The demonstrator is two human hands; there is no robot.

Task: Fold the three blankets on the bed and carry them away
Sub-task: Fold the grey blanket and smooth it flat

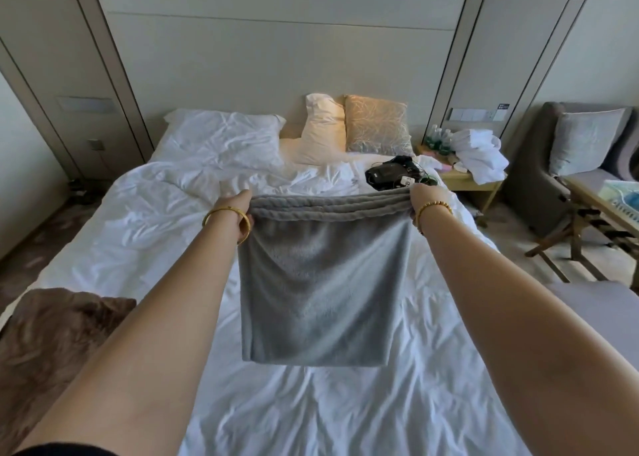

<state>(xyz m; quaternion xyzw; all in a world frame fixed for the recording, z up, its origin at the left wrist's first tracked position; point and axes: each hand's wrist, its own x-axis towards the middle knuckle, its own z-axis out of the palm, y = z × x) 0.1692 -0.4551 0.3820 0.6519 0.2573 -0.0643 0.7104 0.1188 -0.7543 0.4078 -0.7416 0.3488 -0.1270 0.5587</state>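
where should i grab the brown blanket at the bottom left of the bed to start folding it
The brown blanket lies in a rumpled heap at the bed's near left corner, partly out of frame. Probably come from its right side, over the bare sheet, and pinch the exposed upper right edge near, then lift to shake it flat.

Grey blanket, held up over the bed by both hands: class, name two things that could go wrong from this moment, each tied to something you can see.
1. The grey blanket hangs in several layers, gripped only at its top corners by the left hand and right hand; a layer might slip out and undo the fold.
2. The black bag with cables lies on the bed just beyond; laying the blanket forward could snag them.
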